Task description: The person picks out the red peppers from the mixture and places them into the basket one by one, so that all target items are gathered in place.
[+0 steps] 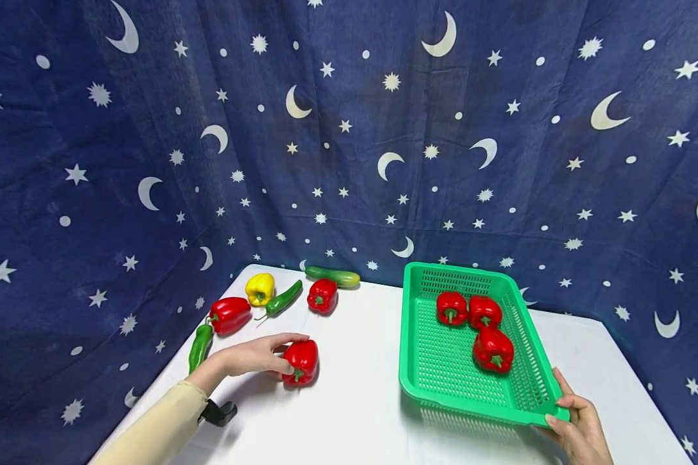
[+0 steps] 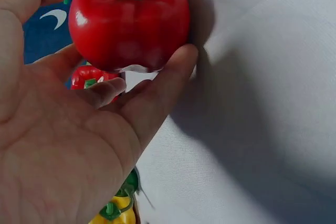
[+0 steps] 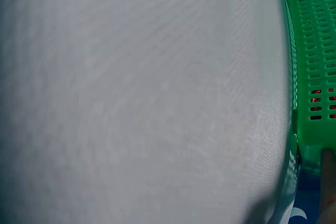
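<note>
The left hand grips a red bell pepper toward the left half of the white surface, thumb on the near side and fingers reaching round behind. That spread grasp probably suits a smooth, rounded body, and it leaves the stem uncovered. The right hand grips the near right corner of the green basket, thumb over the rim, apparently to steady it; a shadow beneath suggests the basket's near end is lifted off the surface. Inside, three red peppers sit close together, toward the basket's right side.

Around the surface's far left corner lie a yellow pepper, a green chili and, closer to the left edge, a long red pepper. A second chili lies along that left edge, just beyond the left wrist. A cucumber lies at the far edge, another red pepper just in front of it. Between the held pepper and those inside stands the basket's raised left wall.
</note>
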`<state>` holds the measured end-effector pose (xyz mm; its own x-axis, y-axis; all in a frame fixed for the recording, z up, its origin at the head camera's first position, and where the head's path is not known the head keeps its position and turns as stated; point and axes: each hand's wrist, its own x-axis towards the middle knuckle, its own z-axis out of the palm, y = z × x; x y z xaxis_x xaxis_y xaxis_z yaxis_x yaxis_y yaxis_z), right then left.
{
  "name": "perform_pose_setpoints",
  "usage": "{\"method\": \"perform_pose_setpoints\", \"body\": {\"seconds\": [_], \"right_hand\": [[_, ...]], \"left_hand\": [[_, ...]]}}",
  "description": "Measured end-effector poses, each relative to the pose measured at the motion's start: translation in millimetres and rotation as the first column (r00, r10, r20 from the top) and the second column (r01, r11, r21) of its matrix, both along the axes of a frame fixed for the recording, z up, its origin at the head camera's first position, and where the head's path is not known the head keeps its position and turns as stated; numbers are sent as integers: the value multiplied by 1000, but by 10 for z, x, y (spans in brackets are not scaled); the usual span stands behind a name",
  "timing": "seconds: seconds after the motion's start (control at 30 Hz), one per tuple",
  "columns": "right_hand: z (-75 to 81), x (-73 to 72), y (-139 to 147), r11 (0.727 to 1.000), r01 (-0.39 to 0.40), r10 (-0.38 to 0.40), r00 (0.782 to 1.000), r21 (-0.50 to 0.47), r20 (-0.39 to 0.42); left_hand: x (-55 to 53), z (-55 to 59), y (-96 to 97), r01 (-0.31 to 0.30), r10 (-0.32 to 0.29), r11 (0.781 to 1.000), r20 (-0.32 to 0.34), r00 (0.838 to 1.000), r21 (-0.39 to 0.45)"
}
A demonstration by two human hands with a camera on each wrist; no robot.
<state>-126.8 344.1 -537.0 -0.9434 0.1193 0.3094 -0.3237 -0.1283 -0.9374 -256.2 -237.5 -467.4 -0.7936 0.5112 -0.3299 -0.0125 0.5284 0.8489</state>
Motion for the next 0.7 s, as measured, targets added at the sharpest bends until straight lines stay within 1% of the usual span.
{"method": "perform_pose_setpoints", "body": {"seconds": [0.13, 0.27, 0.4, 0.5, 0.7], "right_hand": [[-13, -12, 7, 1000, -9, 9, 1000, -11, -2], [-8, -4, 14, 1000, 4, -4, 1000, 9, 9], [-14, 1, 13, 1000, 13, -13, 1000, 17, 28], [-21, 0, 12, 1000, 5, -5, 1000, 10, 23], [-14, -6, 13, 999, -31, 30, 999, -10, -13]], "left_hand": [[20, 18, 16, 6, -7, 999, -17, 1000, -46], [11, -18, 30, -6, 4, 997, -21, 1000, -77], [7, -58, 33, -18, 17, 997, -9, 1000, -76], [12, -76, 29, -25, 25, 997, 2, 1000, -69], [20, -80, 27, -45, 45, 996, 2, 999, -73]]}}
